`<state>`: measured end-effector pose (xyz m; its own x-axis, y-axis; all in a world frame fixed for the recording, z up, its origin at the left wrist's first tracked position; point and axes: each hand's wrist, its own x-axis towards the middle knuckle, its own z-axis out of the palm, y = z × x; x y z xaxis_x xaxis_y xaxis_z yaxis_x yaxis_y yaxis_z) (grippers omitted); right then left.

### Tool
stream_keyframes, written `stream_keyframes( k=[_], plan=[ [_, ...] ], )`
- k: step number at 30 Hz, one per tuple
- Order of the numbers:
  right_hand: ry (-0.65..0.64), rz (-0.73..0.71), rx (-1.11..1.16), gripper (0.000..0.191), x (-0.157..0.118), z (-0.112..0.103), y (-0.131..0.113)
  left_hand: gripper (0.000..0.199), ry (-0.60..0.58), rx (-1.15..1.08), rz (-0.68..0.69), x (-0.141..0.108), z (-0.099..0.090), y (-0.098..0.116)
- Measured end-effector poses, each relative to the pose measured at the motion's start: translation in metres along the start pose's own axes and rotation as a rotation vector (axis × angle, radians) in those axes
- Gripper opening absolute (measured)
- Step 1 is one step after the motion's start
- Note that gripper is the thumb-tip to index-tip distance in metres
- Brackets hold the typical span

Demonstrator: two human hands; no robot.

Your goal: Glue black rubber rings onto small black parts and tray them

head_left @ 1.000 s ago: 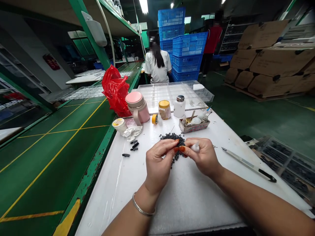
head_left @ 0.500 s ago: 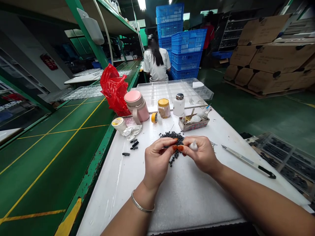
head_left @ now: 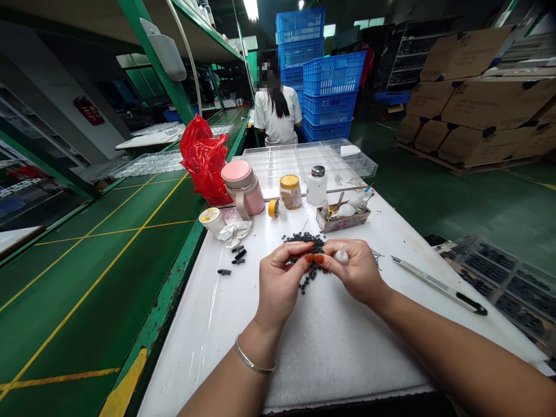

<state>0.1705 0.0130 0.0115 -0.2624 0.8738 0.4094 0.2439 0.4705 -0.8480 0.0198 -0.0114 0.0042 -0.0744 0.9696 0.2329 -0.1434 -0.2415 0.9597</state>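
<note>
Fingertips of my left hand (head_left: 280, 281) and my right hand (head_left: 357, 269) meet over a pile of small black rings (head_left: 309, 284). The left thumb and index finger are pinched together; what lies between them is too small and hidden to name. A small white bottle with a pointed nozzle (head_left: 341, 256) is held in my right hand, whose thumb and index finger also pinch near the left fingertips. Several small black pieces (head_left: 240, 253) lie on the white table (head_left: 343, 359) to the left of my hands.
Behind the hands stand a pink mug (head_left: 245, 191), a yellow-lidded jar (head_left: 290, 192), a white bottle (head_left: 317, 186) and a box of tools (head_left: 344, 221). A long pen-like tool (head_left: 438, 285) lies right. A red bag (head_left: 204, 162) is at left. A person (head_left: 278, 113) sits ahead.
Both hands hold nearly the same pose. In the view, the left hand and the table items have shifted very slightly to the right.
</note>
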Motion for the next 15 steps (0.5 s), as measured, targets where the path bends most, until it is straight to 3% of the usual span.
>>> stream_keyframes(
  k=[15],
  plan=[
    [-0.037,0.015,-0.016,0.037,0.0008,-0.0011,0.0023,0.017,-0.003,0.054,-0.024,0.0015,-0.0014,0.0034]
  ],
)
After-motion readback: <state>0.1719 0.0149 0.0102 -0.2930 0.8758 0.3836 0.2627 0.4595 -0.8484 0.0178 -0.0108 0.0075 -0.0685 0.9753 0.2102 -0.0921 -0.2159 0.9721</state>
